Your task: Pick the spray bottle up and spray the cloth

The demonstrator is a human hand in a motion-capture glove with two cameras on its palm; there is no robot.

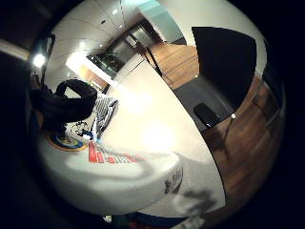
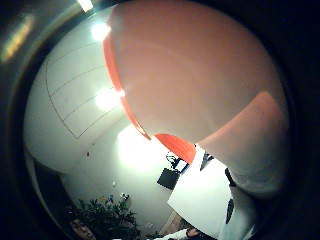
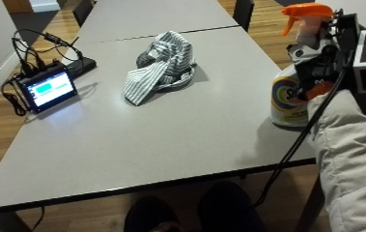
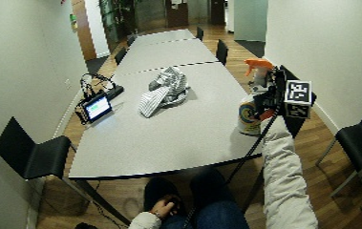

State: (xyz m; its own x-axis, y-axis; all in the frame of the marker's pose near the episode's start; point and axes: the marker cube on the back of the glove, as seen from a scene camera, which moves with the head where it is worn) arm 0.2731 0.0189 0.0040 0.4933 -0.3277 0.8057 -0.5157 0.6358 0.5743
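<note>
So the spray bottle [image 3: 296, 92] sits at the table's [image 3: 170, 130] near edge with my right hand [image 3: 320, 58] wrapped around its neck (orange trigger on top, within reach). Striped cloth [image 3: 160, 65] lies well apart mid-table, so I'd guess lifting and aiming comes next.

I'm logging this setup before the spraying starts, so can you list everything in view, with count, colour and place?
spray bottle: one, white with an orange trigger head, standing at the table's edge by the person's right side.
cloth: one, grey and white striped, bunched in the middle of the table, apart from the bottle.
small screen: one, black with a lit display and black cables, at the far side of the table.
table: grey, with more of the same in a row beyond it.
chairs: several, black, around the tables.
hand: the right one, black glove, at the bottle's neck; pale sleeve behind it.
</note>
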